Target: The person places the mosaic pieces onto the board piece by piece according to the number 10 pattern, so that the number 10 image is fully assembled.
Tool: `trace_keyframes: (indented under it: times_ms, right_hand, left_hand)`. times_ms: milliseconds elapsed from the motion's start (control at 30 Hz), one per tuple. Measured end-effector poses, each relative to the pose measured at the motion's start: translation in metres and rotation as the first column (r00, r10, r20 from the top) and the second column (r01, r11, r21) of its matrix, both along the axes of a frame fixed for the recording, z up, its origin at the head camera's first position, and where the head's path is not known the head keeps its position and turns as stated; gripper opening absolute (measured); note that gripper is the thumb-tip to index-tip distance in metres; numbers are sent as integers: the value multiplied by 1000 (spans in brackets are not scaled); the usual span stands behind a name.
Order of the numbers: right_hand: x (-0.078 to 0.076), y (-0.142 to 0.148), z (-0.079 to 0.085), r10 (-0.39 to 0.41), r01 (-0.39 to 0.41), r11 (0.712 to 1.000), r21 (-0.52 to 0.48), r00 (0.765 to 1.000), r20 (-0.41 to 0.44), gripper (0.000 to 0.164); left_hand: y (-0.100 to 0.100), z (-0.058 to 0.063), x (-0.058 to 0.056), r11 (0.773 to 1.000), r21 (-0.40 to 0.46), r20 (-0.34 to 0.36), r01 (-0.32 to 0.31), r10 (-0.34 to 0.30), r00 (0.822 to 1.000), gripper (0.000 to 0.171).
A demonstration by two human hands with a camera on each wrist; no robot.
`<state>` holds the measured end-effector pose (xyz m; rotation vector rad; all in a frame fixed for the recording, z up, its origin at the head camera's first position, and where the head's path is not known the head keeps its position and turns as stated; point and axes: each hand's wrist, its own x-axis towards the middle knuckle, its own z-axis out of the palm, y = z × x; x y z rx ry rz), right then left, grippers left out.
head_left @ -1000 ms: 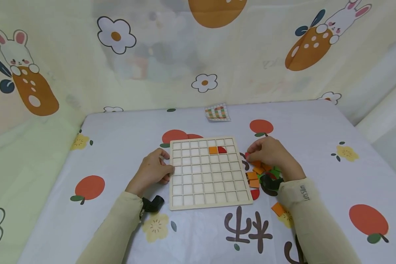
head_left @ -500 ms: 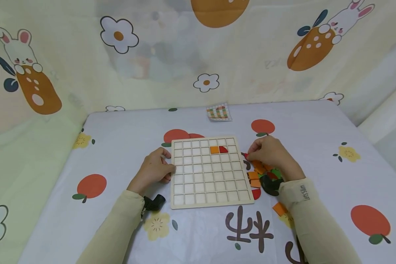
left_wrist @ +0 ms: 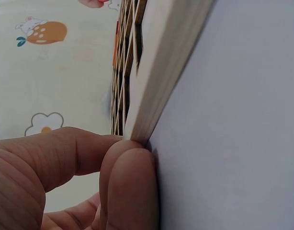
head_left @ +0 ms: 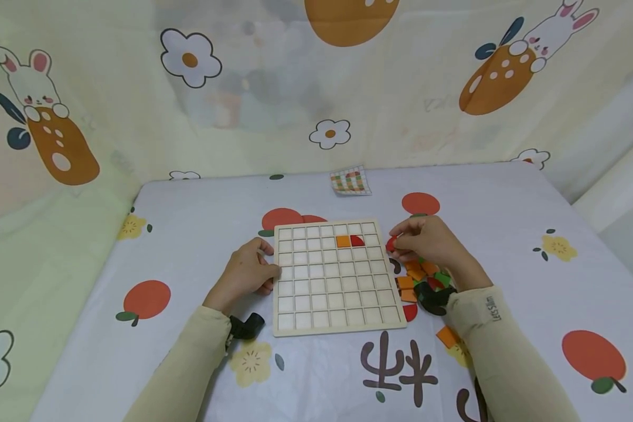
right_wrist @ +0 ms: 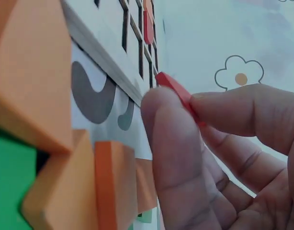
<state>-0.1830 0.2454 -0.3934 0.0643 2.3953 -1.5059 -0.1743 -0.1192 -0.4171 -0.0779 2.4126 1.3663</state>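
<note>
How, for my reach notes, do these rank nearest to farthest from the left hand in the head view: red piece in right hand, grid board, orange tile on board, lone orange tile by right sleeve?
1. Grid board: gripped by the left hand.
2. Orange tile on board: upper right.
3. Red piece: in right hand, beyond board.
4. Lone orange tile: by right sleeve.

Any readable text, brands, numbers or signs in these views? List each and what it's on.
"LetsSlim": sideways on the right sleeve; small, so spelling uncertain.
Brown character-like strokes on the tablecloth: can't read them.
Faint marks on the curtain, upper right: too faint to read.
Patterned card at the back: too small to tell.
Grid board and red piece in the right hand: no lettering visible.
</note>
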Motion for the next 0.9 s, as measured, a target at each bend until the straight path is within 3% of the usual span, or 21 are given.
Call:
trace_keyframes:
  times_ms: [367, 600, 900]
  right_hand:
    - [-4, -6, -6, -14, 16, 997, -76, 1000, 21, 31]
    - [-5, -16, 1, 8, -5, 997, -83, 999, 37, 30]
    - [-31, -47, 4, 67, -61, 996, -69, 994, 90, 25]
  left_hand:
    - [-3, -1, 0, 1000, 12, 10, -8, 8, 1000, 38]
    - [-3, -3, -2, 1000, 25, -2, 5, -5, 1000, 38]
    - [-2, -3, -2, 1000, 20, 2, -2, 2, 1000, 38]
